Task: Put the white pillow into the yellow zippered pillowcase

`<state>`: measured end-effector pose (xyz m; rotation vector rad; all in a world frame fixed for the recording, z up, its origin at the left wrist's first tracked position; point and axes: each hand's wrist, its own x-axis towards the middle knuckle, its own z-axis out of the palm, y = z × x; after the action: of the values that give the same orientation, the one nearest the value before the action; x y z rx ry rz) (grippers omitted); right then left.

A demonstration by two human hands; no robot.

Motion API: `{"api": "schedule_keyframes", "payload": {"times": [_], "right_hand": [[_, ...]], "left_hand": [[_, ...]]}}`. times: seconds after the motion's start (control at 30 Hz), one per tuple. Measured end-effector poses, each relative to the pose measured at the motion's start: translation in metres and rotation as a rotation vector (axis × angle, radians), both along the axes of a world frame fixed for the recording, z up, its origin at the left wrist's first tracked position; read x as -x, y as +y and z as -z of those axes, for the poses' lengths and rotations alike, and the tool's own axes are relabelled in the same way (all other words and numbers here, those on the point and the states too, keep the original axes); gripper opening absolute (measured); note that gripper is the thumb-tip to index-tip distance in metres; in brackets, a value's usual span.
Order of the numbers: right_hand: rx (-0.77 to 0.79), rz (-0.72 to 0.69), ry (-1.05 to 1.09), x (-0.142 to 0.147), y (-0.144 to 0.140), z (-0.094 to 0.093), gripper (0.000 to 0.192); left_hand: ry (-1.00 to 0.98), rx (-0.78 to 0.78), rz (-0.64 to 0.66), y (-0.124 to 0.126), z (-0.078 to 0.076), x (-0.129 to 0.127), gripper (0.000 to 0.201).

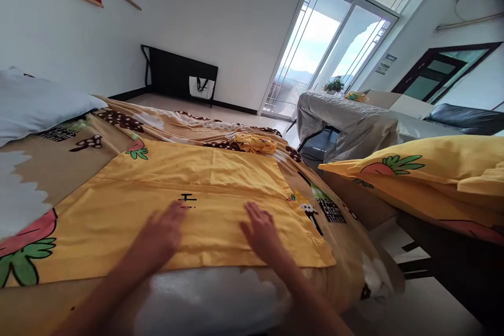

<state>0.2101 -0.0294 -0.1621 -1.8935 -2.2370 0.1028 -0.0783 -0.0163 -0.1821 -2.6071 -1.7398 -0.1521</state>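
A yellow pillowcase point(220, 220) with printed carrots lies spread out flat on the bed, some creases running across it. My left hand point(165, 231) is over its near half, beside a small black printed mark, with fingers stretched forward. To the right, my right hand point(260, 228) is over the same cloth, palm down and fingers extended. Neither hand holds anything. Whether the palms press on the fabric or hover just above it, I cannot tell.
A patterned brown bedspread point(338, 257) covers the bed. Beyond the pillowcase lies a crumpled yellow cloth point(255, 143). A white pillow point(43, 102) rests at left, and a yellow carrot-print pillow point(433, 178) at right. Behind stand a plastic-covered table point(338, 110) and a glass door point(315, 42).
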Motion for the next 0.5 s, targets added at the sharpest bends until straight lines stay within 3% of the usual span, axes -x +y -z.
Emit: {"api": "schedule_keyframes", "payload": {"times": [0.07, 0.13, 0.2, 0.27, 0.37, 0.43, 0.5], "right_hand": [[0.01, -0.198, 0.077, 0.051, 0.005, 0.002, 0.047], [0.012, -0.266, 0.144, 0.08, 0.007, 0.009, 0.049], [0.021, -0.269, 0.183, 0.084, 0.003, 0.018, 0.049], [0.038, -0.248, 0.189, 0.069, -0.005, 0.023, 0.048], [0.053, -0.168, 0.165, 0.042, -0.019, 0.024, 0.049], [0.063, -0.104, 0.144, 0.041, -0.024, 0.021, 0.049], [0.079, -0.088, 0.154, 0.057, -0.023, 0.018, 0.05]], "left_hand": [[-0.018, 0.108, 0.122, 0.004, -0.004, -0.049, 0.061], [-0.065, 0.14, 0.17, 0.007, 0.0, -0.064, 0.058], [-0.109, 0.124, 0.176, 0.005, 0.01, -0.046, 0.054], [-0.115, 0.101, 0.12, -0.002, 0.021, -0.006, 0.057], [-0.054, 0.016, -0.112, -0.02, 0.031, 0.047, 0.062], [0.018, -0.034, -0.207, -0.028, 0.031, 0.054, 0.059], [0.07, -0.037, -0.162, -0.03, 0.025, 0.035, 0.055]]}}
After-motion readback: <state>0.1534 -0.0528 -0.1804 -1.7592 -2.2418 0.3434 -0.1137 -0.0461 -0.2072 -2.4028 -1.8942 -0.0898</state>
